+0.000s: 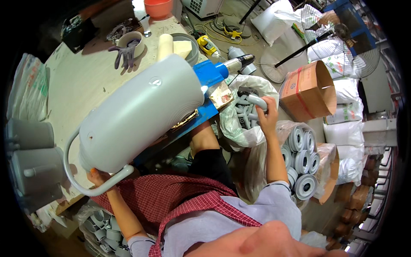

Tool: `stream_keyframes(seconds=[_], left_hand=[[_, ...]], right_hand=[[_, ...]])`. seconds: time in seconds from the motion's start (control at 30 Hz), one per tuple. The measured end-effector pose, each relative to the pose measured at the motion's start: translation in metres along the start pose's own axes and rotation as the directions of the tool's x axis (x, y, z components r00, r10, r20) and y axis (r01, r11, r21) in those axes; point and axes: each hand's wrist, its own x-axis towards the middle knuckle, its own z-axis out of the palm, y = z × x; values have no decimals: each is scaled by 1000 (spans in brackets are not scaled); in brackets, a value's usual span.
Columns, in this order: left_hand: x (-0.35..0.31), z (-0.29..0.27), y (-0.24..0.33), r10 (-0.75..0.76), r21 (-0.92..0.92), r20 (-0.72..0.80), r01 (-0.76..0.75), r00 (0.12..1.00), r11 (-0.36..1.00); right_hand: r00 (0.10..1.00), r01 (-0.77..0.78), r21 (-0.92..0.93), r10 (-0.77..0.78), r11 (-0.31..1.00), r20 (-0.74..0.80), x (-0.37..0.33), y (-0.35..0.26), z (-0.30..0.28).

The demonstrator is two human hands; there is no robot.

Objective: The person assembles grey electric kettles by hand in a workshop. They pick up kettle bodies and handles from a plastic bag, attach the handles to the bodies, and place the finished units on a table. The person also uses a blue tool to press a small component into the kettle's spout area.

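A big grey plastic jug body (137,111) lies slanted across the table's corner. It has rounded sides and a long thin loop handle (70,171) at its near left end. My left hand (99,177) is closed on that near end, partly hidden behind the handle. The jug's far end rests over a blue metal fixture (209,75), by a worn block (221,95). To the right, my right hand (268,115) pinches a curved grey plastic handle (258,101) above a white plastic bag (233,130) holding several similar grey pieces.
A cardboard box (302,92) stands right of the bag, with round grey parts (305,162) in plastic nearer me. A pedestal fan (340,34) is beyond. Bowls, a grey glove (125,55) and a yellow tool (207,45) sit behind; grey jugs (36,167) at left.
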Motion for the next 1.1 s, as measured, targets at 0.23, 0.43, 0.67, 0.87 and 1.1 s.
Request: stream_keyframes(seconds=[0.23,0.43,0.67,0.87,1.1], left_hand=[[0,48,1,109,74,-1,-109,994,991],[5,78,42,241,260,86,-255,967,931],[12,76,58,367,299,244,-430,898,852],[16,75,52,467,336,258,-532,846,777],[19,75,51,498,357,252,-558,830,750]], right_hand=[[808,568,58,-570,821,149,71,-157,-7],[493,789,184,-783,587,380,121,-291,69],[242,879,212,-782,428,575,112,-376,135],[217,849,220,-696,481,684,112,-379,147],[174,786,281,-633,551,755,118,-388,152]])
